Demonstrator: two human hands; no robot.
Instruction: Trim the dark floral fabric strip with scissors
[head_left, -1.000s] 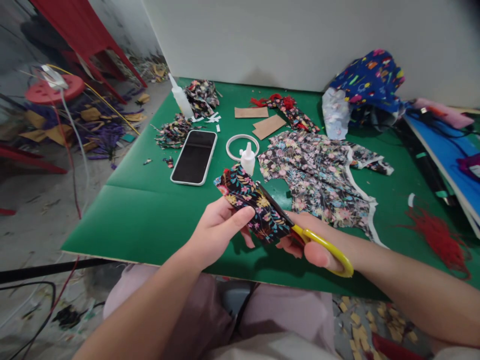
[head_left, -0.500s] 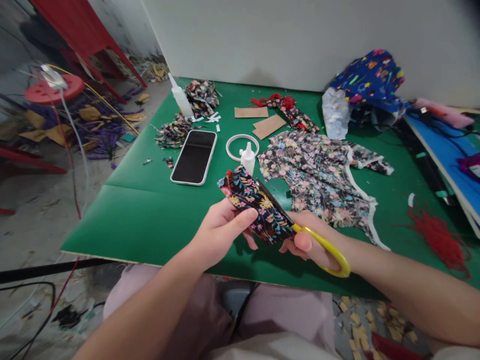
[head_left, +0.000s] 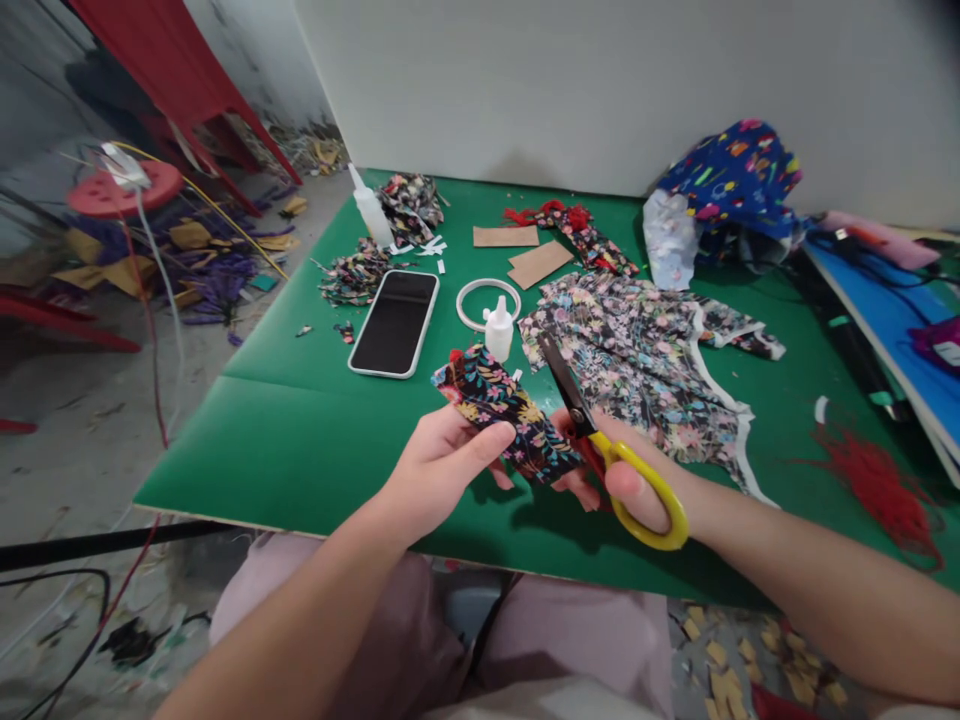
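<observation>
Between the thumb and fingers of my left hand (head_left: 442, 465) is a black floral fabric piece (head_left: 517, 420), held above the green table (head_left: 300, 440). Yellow-handled scissors (head_left: 643, 500) sit in my right hand (head_left: 630, 480), thumb through a loop, dark blades pointing up and away, just right of the fabric. Some fingertips of my right hand are under the fabric's lower right end; whether they grip it is unclear. A small white squeeze bottle (head_left: 499, 332) stands just beyond the fabric. To the right, a floral garment piece (head_left: 630, 360) with white edging lies flat.
A phone (head_left: 395, 322), a white ring (head_left: 461, 305) and brown cardboard pieces (head_left: 540, 263) lie on the table. Another bottle (head_left: 371, 212) stands by fabric scraps (head_left: 356, 275). Red threads (head_left: 885, 490) lie at right, near a blue board (head_left: 885, 320). Blue patterned cloth (head_left: 742, 180) is heaped behind.
The scissors have come away from the fabric's edge, their blades now turned more upright and apart from it. The left hand keeps its hold on the fabric. The view has shifted slightly.
</observation>
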